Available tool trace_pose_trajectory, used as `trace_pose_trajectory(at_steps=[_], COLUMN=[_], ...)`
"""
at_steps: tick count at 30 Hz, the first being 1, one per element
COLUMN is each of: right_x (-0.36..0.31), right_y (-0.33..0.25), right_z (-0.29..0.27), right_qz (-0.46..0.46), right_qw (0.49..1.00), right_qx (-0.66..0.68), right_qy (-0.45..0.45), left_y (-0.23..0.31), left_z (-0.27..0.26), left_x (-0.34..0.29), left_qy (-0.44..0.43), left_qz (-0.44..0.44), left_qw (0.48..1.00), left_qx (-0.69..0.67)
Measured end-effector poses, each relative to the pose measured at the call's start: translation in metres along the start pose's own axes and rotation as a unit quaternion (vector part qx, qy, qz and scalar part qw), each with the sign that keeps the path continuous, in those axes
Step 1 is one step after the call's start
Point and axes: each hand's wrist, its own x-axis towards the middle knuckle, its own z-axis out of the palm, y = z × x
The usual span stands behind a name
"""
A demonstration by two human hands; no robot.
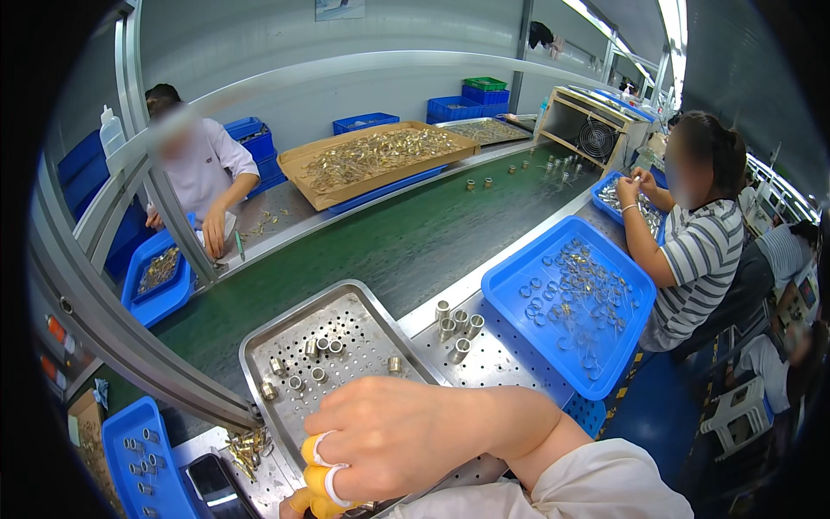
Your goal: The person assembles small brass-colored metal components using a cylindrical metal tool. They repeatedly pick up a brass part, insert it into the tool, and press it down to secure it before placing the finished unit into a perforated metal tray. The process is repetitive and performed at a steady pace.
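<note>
My right hand [380, 437] reaches across the near edge of a perforated metal tray [255, 346], palm down. Yellow finger cots [318, 477] cover some of its curled fingers, and whatever they grip is hidden beneath. A bit of skin at the lower edge may belong to my left hand, but I cannot tell. On the tray stand and lie several short metal sleeves [319, 375], one of them [395, 365] close to my right knuckles. A small metal part [367, 506] peeks out under the hand.
More metal sleeves [459, 350] stand on the perforated bench beside a blue tray [510, 298] of rings. At lower left lie a blue tray [117, 432], a phone [213, 484] and brass pieces [248, 450]. Across the green conveyor [380, 259], one person works; another sits at right.
</note>
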Motion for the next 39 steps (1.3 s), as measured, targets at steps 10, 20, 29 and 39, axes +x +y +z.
trace_pose_trajectory(at_steps=[10, 20, 29, 39], right_x=[-0.002, -0.001, -0.001, 0.0], right_y=[0.0, 0.001, 0.003, 0.001], right_z=[0.002, 0.002, 0.005, 0.004], right_qz=[0.016, 0.007, -0.013, 0.021], right_qw=[0.999, 1.0, 1.0, 0.999], right_qx=[-0.011, -0.021, -0.023, 0.008], right_qy=[-0.026, -0.015, 0.002, -0.036], left_y=[0.005, -0.002, 0.002, -0.006], left_z=[-0.001, 0.0, 0.001, -0.003], left_x=[0.001, 0.0, 0.0, -0.004], left_qy=[-0.013, -0.004, -0.003, -0.009], left_qz=[0.01, 0.024, 0.02, 0.002], left_qw=[1.0, 1.0, 1.0, 1.0], left_qx=[0.016, 0.004, 0.012, 0.01])
